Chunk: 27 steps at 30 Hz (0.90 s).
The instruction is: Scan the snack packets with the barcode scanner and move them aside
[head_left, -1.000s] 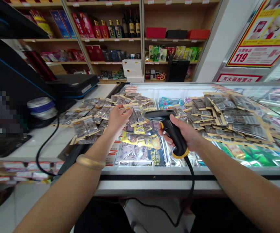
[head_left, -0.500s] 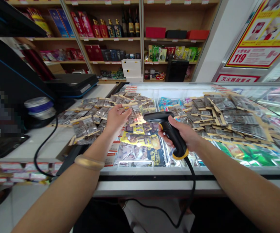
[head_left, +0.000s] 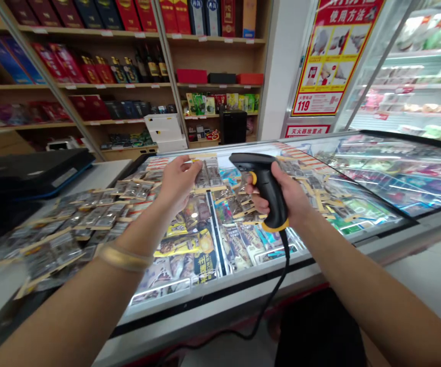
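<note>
My left hand (head_left: 179,184), with a gold-coloured bangle at the wrist, pinches a small clear packet (head_left: 211,176) with tan strips along its edges. Dark contents show through the plastic. In my right hand (head_left: 292,196) is a black barcode scanner (head_left: 269,186) with yellow trim, its head pointing left toward the packet with a gap between them. The scanner's cable hangs down in front of the freezer. Similar packets (head_left: 105,214) lie heaped to the left of my left hand. More packets (head_left: 314,186) lie on the glass behind and right of my right hand, which partly hides them.
A glass-topped chest freezer (head_left: 189,300) spans the front, with bagged goods (head_left: 180,244) under the glass. At left a black device (head_left: 61,173) rests on a white counter. Shelves (head_left: 128,84) of boxes and bottles stand behind. A second freezer (head_left: 396,171) extends right.
My view has turned right, so the shelves and left heap shift leftward. Both hands still hold the packet and scanner. A reddish glow on the packet earlier is no longer visible.
</note>
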{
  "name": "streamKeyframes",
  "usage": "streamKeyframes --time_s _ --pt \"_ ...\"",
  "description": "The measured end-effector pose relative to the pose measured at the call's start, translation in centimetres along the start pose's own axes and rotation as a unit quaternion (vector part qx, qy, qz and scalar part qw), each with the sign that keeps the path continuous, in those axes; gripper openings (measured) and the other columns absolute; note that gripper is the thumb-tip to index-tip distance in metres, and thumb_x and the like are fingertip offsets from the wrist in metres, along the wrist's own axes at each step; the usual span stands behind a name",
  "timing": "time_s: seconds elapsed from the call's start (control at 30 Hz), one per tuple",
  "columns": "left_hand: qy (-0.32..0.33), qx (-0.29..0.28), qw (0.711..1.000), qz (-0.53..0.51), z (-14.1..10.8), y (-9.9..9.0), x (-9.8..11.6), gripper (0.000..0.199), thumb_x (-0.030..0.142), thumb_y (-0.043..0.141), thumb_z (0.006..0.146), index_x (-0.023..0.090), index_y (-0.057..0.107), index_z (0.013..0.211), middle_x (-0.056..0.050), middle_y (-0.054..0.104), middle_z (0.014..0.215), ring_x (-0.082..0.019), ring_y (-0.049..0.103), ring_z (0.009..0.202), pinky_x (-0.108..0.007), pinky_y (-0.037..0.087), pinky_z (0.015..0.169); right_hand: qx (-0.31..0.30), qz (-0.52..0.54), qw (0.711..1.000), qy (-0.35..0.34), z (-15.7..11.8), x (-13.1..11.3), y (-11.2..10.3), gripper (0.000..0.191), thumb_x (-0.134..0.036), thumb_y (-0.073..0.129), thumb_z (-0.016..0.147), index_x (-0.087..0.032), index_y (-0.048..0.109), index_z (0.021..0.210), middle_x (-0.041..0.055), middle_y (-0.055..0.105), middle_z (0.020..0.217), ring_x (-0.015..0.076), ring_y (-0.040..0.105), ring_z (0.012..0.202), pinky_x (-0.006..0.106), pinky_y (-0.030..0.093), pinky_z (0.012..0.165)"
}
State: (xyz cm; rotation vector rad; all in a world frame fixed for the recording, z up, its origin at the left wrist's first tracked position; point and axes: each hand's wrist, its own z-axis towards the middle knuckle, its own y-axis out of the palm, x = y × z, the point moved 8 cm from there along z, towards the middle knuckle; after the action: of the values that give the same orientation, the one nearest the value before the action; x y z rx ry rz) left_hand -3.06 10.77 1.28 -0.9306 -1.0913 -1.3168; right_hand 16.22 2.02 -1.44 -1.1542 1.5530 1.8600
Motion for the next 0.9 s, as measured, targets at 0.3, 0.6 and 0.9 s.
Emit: streamKeyframes --time_s 0.3,0.6,0.9 --pt "0.025 -0.092 0.991 0.098 2.2 17.8 0.3 0.035 0.027 0.069 0.082 0.014 0.064 0.114 -0.010 0.072 0.093 -0.022 0.069 0.084 -0.035 0.054 0.079 0.161 0.003 0.982 -0.101 -6.2 -8.9 -11.8 0.054 -0.067 0.043 0.095 -0.017 0.063 0.087 0.0043 0.061 0.072 0.0082 0.041 0.045 0.021 0.038 0.041" --pt "0.161 -0.251 0.836 0.461 -1.1 21.9 -1.6 0.055 0.046 0.056 0.091 0.028 0.055 0.143 -0.014 0.048 0.153 -0.038 0.043 0.142 -0.053 0.031 0.117 0.198 0.063 0.977 -0.051 -5.4 -6.5 -14.5 0.051 -0.061 0.039 0.098 -0.016 0.062 0.089 0.0118 0.073 0.088 0.0088 0.045 0.045 0.021 0.042 0.039" --pt "0.236 -0.154 0.873 0.398 -1.4 15.5 1.6 0.056 0.041 0.052 0.094 0.015 0.053 0.143 -0.018 0.052 0.147 -0.030 0.044 0.140 -0.045 0.032 0.118 0.216 0.009 0.972 -0.096 -7.0 -8.0 -11.6 0.061 -0.061 0.032 0.100 -0.016 0.068 0.081 0.0092 0.067 0.079 0.0080 0.042 0.046 0.021 0.037 0.039"
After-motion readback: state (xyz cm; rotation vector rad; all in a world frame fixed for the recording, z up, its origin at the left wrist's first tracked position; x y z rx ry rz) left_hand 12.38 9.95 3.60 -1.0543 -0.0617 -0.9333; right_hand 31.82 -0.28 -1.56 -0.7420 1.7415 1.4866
